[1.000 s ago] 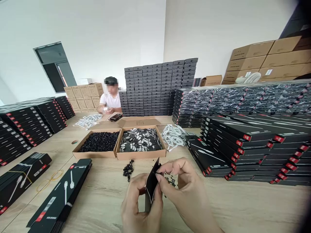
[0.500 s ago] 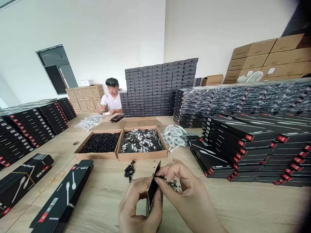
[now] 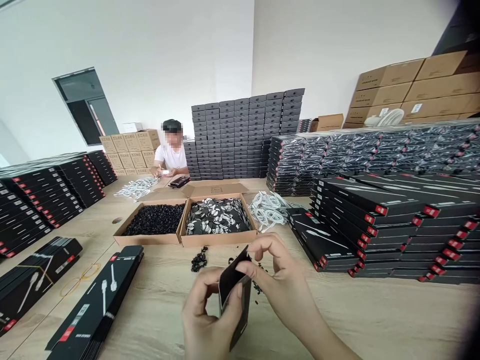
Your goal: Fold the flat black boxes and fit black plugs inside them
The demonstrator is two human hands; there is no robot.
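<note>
A dark cardboard box [image 3: 243, 305] stands on its long axis near the middle front, its end flap tilted up. My left hand [image 3: 212, 312] wraps round it from the left, thumb on the near side. At the flap's upper right edge, my right hand [image 3: 277, 280] pinches the card between thumb and fingers. Behind the hands lie loose small black pieces [image 3: 199, 259]; more tiny black bits [image 3: 258, 287] are partly covered by my right hand. The inside of the box cannot be made out.
Two open cartons hold small black parts [image 3: 154, 220] and round black-and-white discs [image 3: 215, 216]. White cables [image 3: 268, 209] lie beside them. Flat printed boxes [image 3: 99, 305] lie at the left, packed boxes [image 3: 369, 220] stack at the right. A co-worker [image 3: 171, 155] sits across the table.
My right hand has shifted along the flap, which now leans more to the right. The box has turned slightly, showing more of its side. The co-worker's hands have lowered.
</note>
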